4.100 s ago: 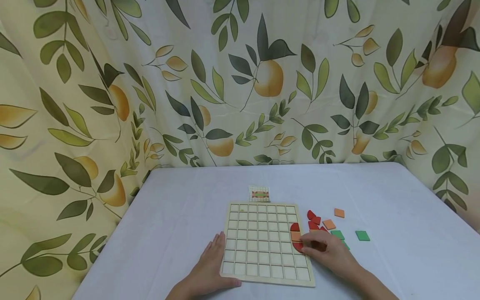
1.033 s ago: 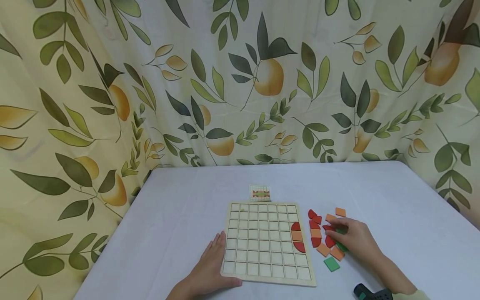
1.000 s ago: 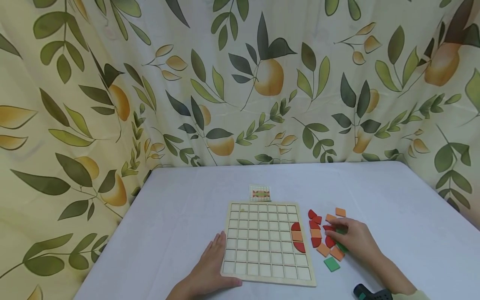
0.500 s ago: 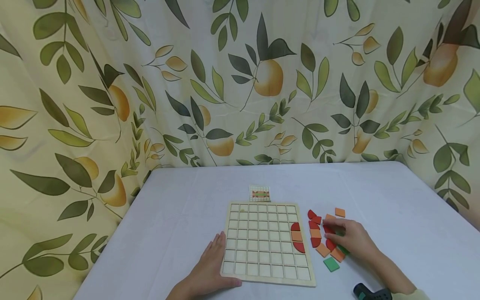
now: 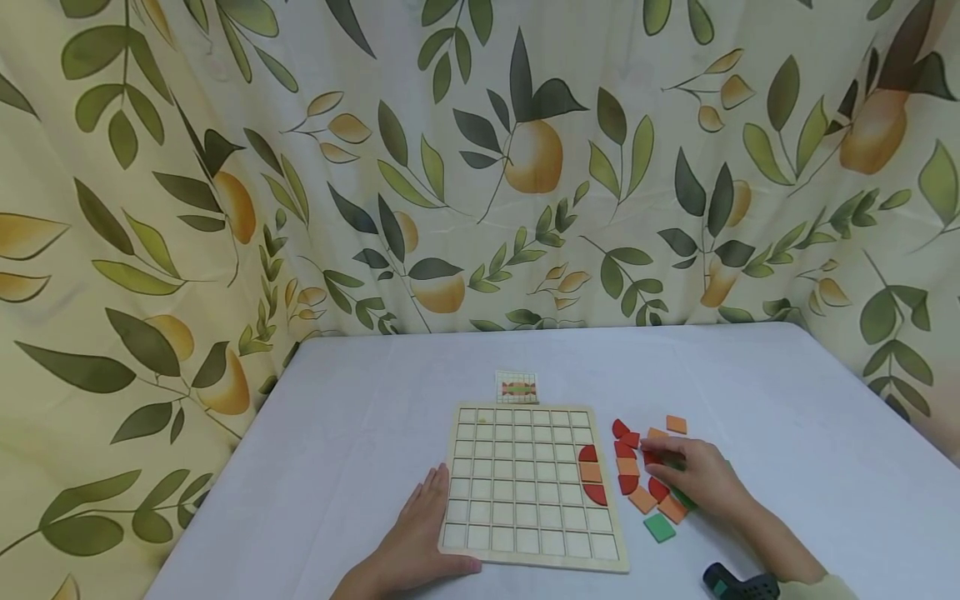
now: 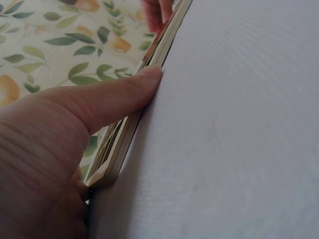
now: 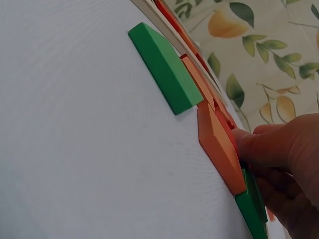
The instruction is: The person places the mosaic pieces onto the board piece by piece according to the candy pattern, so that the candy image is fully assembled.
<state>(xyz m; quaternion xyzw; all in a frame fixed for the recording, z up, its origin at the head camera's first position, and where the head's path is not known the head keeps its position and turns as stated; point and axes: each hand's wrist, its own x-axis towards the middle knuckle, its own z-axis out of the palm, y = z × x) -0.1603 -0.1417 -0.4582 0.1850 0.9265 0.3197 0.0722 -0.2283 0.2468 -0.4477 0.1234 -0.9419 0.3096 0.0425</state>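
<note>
A square wooden grid board (image 5: 531,479) lies in the middle of the table. In its right-hand column sit a red quarter-round tile (image 5: 588,453), an orange square tile (image 5: 590,472) and another red rounded tile (image 5: 595,494). My left hand (image 5: 412,533) rests along the board's left side, fingers straight, with the thumb (image 6: 119,97) on its front edge. To the board's right, my right hand (image 5: 701,475) is over loose tiles, thumb and forefinger bent around a red tile (image 5: 651,457). The fingers partly hide that tile and a green one (image 7: 253,204).
A small pattern card (image 5: 517,388) stands behind the board. Loose red, orange and green tiles, such as a green square (image 5: 660,527) and an orange square (image 5: 677,424), lie right of the board. A dark wrist device (image 5: 738,582) shows at the right wrist.
Over about four seconds, my right hand has left the board's right edge for the loose tiles. Most recently its forefinger shifts slightly around the red tile. The left hand stays put.
</note>
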